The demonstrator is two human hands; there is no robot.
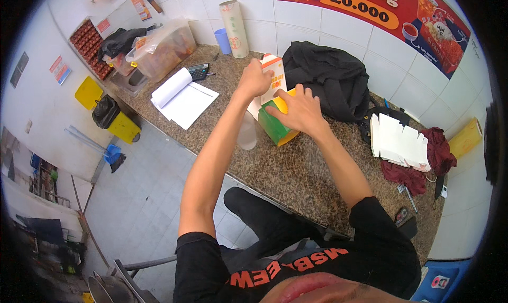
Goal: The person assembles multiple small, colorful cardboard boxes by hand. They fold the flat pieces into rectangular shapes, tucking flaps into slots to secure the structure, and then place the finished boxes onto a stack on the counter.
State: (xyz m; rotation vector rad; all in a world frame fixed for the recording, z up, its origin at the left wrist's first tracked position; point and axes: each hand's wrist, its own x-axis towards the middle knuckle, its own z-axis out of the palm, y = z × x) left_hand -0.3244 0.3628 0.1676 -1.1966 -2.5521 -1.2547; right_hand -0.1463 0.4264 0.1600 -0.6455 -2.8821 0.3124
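Speckled brown stone worktop (312, 170), middle of my head feed; clock hub = picture centre. I've got the left grip (255, 82) at 12, fingers curled in around the near-side edge of a white carton (279, 77) with an orange stripe, one finger laid across its face; thumb hidden from me. Right grip (303, 111) at 2: thumb and fingers bent over the top of a green-and-yellow box (272, 127), spread only as wide as its edge, holding it. Box sits just off the hub toward 1, tilted, touching the white carton; can't tell from here if they're one piece. Frosted cup (247, 136) just beside the box, on its 9 o'clock side. Black cloth bundle (328, 78) near the right fingers, at 1 to 2. White notepad (188, 102) at 10, calculator (199, 71) touching or nearly so. Tall pale tube (234, 30) and blue cup (223, 41) toward 12. I log folded white cartons (398, 139) at 3, on maroon cloth (440, 150).
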